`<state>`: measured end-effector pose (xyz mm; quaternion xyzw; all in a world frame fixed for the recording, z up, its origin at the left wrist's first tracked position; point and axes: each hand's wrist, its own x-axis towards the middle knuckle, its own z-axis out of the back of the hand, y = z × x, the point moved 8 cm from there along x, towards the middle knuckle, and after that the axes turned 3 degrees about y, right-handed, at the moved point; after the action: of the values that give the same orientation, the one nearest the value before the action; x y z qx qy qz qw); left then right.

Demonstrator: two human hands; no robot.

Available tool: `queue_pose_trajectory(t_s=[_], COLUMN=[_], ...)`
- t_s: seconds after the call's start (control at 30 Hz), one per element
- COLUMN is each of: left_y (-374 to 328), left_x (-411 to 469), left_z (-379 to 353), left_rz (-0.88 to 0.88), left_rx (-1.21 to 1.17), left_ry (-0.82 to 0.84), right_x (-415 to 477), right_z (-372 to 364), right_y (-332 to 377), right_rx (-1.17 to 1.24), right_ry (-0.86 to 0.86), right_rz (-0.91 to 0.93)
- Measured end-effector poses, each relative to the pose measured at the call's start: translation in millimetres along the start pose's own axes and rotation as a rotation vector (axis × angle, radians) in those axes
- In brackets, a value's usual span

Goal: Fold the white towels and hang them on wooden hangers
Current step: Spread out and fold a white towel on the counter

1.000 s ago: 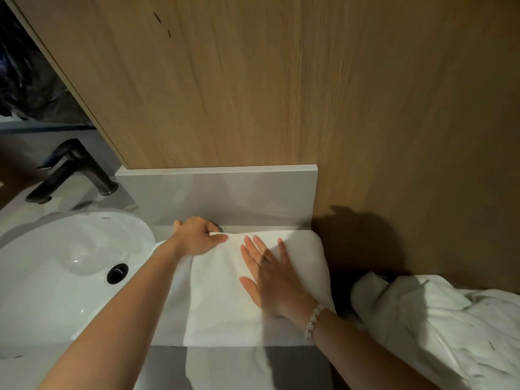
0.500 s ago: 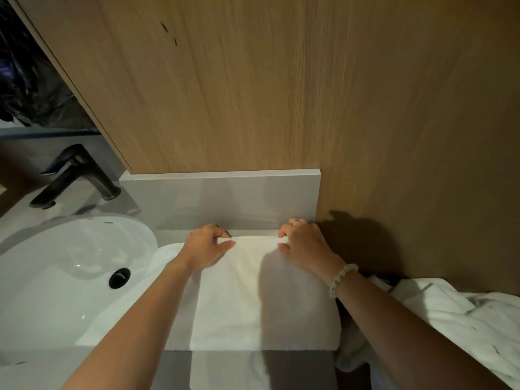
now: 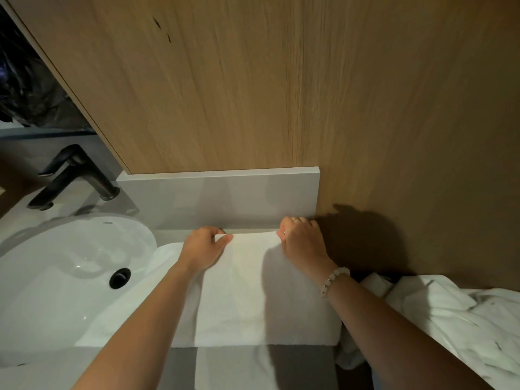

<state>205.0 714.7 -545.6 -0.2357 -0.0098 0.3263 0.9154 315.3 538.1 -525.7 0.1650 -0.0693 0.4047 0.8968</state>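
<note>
two hands — left hand (image 3: 205,244), right hand (image 3: 302,239) — pinch white towel (image 3: 253,291).

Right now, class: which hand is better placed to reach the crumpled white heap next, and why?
Probably the right hand: it pinches the far right corner of the folded towel, on the side where the crumpled heap lies. The left hand grips the far left corner, on the sink side, farther away.

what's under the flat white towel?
The towel lies on the grey counter, its left part over the sink rim, its front hanging past the counter edge. Left hand and right hand pinch its far corners. Anything beneath it is covered.
</note>
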Motion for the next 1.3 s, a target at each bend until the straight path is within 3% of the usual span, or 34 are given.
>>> queue_pose_trajectory(t_s=[0.23, 0.33, 0.47, 0.77, 0.83, 0.9, 1.03, 1.17, 1.3], left_y=[-9, -7, -2, 50, 64, 78, 99, 111, 110], left_x=[-3, -4, -7, 0, 5, 9, 11, 9, 16], left_z=[7, 7, 14, 49, 55, 59, 57, 58, 69], left_rz=[0.061, 0.095, 0.105, -0.009, -0.016, -0.009, -0.057, -0.166, -0.244], left_rx=[0.203, 0.226, 0.248, 0.423, 0.380, 0.240, -0.060, -0.166, -0.171], left_ry=[-0.066, -0.078, -0.065, 0.244, 0.280, 0.296, 0.313, 0.319, 0.286], right_x=[-1, -6, -38, -41, -35, -28, -29, -37, -33], right_z=[-1, -8, -44, -55, -54, -51, -66, -71, -70], right_y=[10, 42, 95, 96, 105, 128, 173, 164, 159], right_rx=[-0.037, 0.050, 0.125, 0.073, 0.065, 0.142, 0.162, 0.162, 0.105], right_ry=[0.003, -0.010, 0.215, 0.395, 0.433, 0.336, 0.250, 0.189, 0.296], right_rz=[-0.071, 0.022, 0.141, 0.076, -0.029, -0.098, -0.086, -0.170, -0.202])
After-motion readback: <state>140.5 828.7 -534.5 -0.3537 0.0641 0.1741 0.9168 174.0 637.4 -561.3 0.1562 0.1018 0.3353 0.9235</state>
